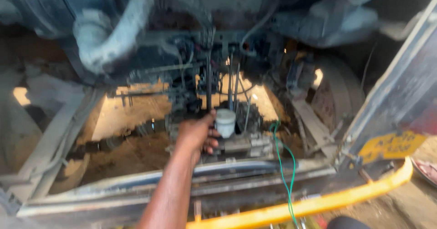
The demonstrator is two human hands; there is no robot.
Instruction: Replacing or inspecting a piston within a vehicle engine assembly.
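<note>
One hand (196,133) reaches down into the open engine bay of a vehicle; from the angle of the forearm it seems to be the left one, but the view is blurred and I am not fully sure. The other hand is not in view. The fingers (212,143) are curled together beside a small white reservoir cap (225,122), and the thumb lies at the top near a dark vertical rod (209,81). Whether the fingers really grip the cap or only rest against the metal block (243,143) below it, I cannot tell.

The white cap sits in the middle of the bay, on the grey metal block, just behind the front cross rail (136,183). A green wire (283,165) hangs just to the right of it and runs down over the yellow bar (318,204) at the front edge.

To do this step well, I think the hand needs a firm hold around the side of the cap, not only at the fingertips, because the part looks dusty and may slip. The wrist should stay low and straight, so it does not push the thin rods and hoses (109,38) that stand close behind. It is also wise to keep the green wire away from the fingers, since it could catch.
</note>
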